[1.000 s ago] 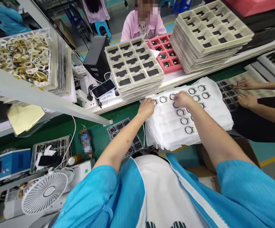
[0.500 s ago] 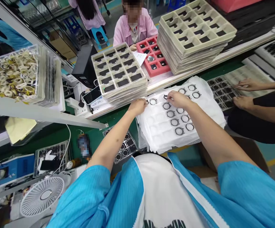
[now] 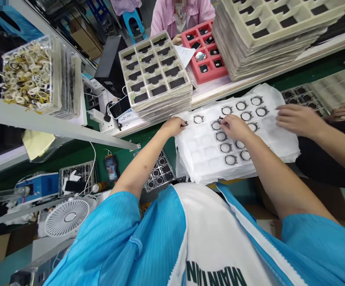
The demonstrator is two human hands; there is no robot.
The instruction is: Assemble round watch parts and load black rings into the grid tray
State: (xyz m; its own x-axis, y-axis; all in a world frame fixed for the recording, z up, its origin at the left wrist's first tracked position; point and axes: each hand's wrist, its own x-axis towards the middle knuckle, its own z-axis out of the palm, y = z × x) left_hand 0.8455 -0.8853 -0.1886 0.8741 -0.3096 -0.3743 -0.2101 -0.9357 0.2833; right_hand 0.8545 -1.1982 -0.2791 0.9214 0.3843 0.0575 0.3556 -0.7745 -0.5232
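Note:
A white sheet-covered tray point(image 3: 196, 161) lies in front of me, with several dark watch-case rings point(image 3: 226, 147) on its middle and right part. My left hand point(image 3: 174, 127) is closed on a small dark ring at the tray's upper left corner; fingers hide most of it. Just right of that hand, a single ring point(image 3: 199, 119) rests on the sheet. My right hand point(image 3: 233, 126) pinches another dark ring point(image 3: 220, 120) above the top of a column of rings. Pale round hollows show through the sheet at the left.
Stacked beige trays point(image 3: 160, 99) and a red tray point(image 3: 211, 73) stand on the shelf ahead. A co-worker's hand point(image 3: 297, 119) is at the tray's right edge. A clear tray of rings point(image 3: 160, 174) lies below my left forearm; a fan point(image 3: 68, 217) stands lower left.
The view has shifted, so the tray appears farther right. A co-worker's hand has come to the white tray's right edge. My hands keep their grips, with little movement over the sheet.

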